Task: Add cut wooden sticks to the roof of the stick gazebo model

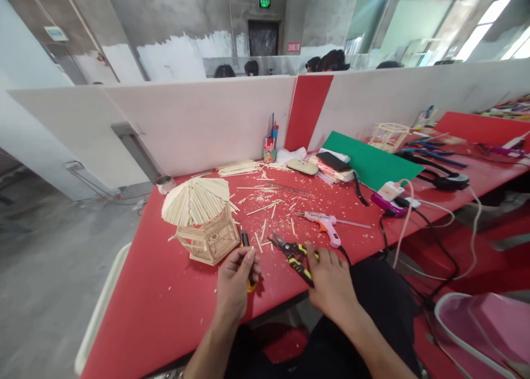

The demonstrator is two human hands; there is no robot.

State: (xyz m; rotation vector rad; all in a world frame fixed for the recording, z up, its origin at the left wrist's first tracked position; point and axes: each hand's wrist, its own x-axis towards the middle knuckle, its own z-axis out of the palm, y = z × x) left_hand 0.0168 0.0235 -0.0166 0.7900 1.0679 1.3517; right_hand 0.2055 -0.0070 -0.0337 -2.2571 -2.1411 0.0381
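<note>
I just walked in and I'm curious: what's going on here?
A person's right hand holds pliers. The left hand pinches its fingers together over a black-and-yellow tool; I can't tell if they hold anything. A stick house stands beside it on the red table, near loose sticks and a glue gun.

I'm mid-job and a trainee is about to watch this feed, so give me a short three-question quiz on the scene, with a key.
1. What tool does the right hand hold?
2. True or false: the pink glue gun lies on the red tabletop.
3. Fill in: in this view, the stick-built model pavilion stands to the ____ of the glue gun.

Key: 1. Pliers with yellow-and-black handles. 2. True. 3. Left.
</note>
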